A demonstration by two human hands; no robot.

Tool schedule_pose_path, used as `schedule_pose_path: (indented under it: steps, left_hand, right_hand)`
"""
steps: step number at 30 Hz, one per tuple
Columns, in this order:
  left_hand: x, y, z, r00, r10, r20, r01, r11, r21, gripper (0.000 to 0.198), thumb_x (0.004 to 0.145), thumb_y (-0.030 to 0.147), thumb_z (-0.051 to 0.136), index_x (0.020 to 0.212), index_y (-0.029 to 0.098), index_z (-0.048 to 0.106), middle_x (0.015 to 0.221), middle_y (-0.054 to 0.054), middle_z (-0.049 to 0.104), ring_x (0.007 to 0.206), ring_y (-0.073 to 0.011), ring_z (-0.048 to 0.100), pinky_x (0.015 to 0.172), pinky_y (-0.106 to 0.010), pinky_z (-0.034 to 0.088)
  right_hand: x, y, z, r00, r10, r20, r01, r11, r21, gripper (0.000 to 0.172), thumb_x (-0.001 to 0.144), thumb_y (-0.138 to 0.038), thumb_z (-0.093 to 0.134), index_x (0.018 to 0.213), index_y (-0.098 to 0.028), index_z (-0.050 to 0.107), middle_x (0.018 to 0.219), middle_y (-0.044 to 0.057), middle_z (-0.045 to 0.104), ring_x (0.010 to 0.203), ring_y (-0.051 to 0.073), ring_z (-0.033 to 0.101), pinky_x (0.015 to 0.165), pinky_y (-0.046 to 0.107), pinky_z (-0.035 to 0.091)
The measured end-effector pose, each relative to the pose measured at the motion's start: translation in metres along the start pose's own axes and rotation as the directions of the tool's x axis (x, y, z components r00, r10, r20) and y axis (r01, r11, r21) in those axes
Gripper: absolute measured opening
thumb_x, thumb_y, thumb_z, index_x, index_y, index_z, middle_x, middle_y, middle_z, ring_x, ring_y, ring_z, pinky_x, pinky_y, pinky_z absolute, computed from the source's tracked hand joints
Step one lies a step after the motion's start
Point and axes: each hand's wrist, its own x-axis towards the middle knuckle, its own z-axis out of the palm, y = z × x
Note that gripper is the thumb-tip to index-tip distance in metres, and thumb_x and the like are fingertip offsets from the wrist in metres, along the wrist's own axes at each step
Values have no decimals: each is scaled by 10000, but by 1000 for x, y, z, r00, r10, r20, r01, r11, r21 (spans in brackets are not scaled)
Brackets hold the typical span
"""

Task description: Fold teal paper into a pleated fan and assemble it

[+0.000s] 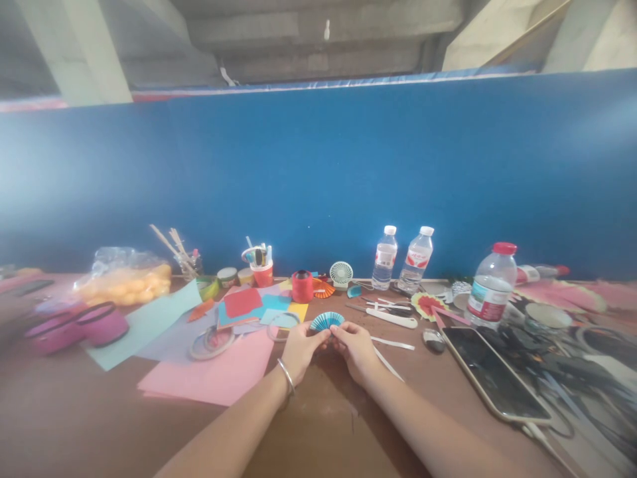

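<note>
Both my hands meet over the middle of the brown table (89, 411). Between them they pinch a small blue pleated paper fan (326, 320), spread in a half circle just above the table. My left hand (300, 346), with a metal bangle at the wrist, grips the fan's left end with closed fingers. My right hand (354, 345) grips its right end the same way. A white paper strip (393, 343) lies just right of my right hand.
Coloured paper sheets, a pink sheet (219, 375), tape rolls and a red spool (302, 286) lie left of centre. A small fan, three water bottles (490, 285), scissors and a phone (490, 373) sit right. A blue wall (318, 172) backs the table.
</note>
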Motion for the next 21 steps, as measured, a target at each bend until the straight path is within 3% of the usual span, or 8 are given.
schedule_pose_path:
  steps: [21]
  left_hand:
    - [1, 2, -3, 998, -7, 61, 8, 1000, -28, 272, 610, 316, 633, 787, 110, 616, 707, -48, 622, 621, -126, 551, 559, -210, 414]
  right_hand:
    - [0, 2, -3, 997, 3, 76, -3, 1000, 1, 160, 575, -241, 692, 601, -105, 611, 544, 18, 575, 491, 93, 503, 498, 218, 379]
